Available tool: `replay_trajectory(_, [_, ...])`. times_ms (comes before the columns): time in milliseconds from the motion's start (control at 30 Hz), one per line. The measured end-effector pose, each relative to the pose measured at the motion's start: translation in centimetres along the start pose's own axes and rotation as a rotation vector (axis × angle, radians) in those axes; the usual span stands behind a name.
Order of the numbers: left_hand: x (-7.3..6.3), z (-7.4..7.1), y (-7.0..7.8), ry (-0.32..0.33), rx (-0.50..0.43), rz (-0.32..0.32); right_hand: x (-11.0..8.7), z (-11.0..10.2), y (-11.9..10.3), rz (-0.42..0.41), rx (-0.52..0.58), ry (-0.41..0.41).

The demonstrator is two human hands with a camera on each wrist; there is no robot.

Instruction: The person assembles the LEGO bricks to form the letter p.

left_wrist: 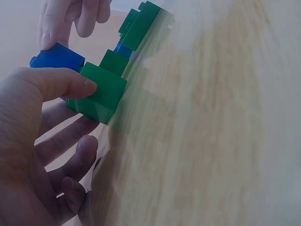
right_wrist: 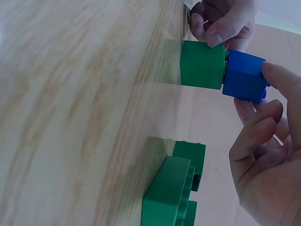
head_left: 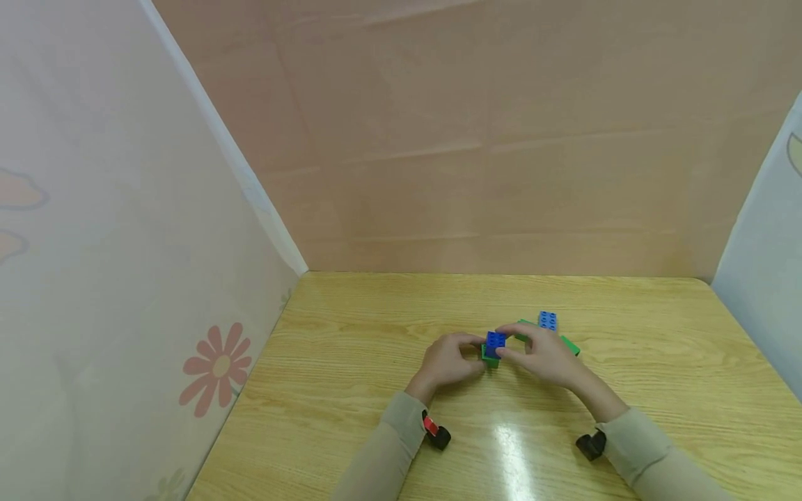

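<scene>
A green toy building block (right_wrist: pixel 202 64) stands on the table, and my left hand (head_left: pixel 445 360) grips its sides between thumb and fingers. Over it sits a studded blue building block (right_wrist: pixel 244 76), pinched by the thumb and fingers of my right hand (head_left: pixel 545 356). In the right wrist view the blue block is slightly tilted, and a narrow gap with green studs shows between the two. Whether they are pressed fully together I cannot tell.
Beyond and beside my right hand lie a loose blue block (head_left: pixel 548 320), a green block (head_left: pixel 570 345) and another green block (head_left: pixel 523 330), partly hidden. The wooden table (head_left: pixel 351 313) ends at a brown back wall (head_left: pixel 401 174), with a flower-patterned sheet (head_left: pixel 125 209) at the left.
</scene>
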State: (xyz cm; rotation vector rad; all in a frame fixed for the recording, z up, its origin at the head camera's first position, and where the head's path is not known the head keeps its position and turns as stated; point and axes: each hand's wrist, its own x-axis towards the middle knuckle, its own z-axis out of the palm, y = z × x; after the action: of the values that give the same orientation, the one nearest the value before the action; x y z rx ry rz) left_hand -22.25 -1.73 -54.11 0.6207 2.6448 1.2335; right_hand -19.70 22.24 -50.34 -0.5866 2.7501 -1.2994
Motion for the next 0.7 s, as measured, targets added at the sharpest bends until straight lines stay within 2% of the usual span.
replay_trajectory(700, [0.03,-0.16,-0.02,-0.008,-0.032,-0.030,0.24,0.03,0.06,-0.004,0.044,-0.026])
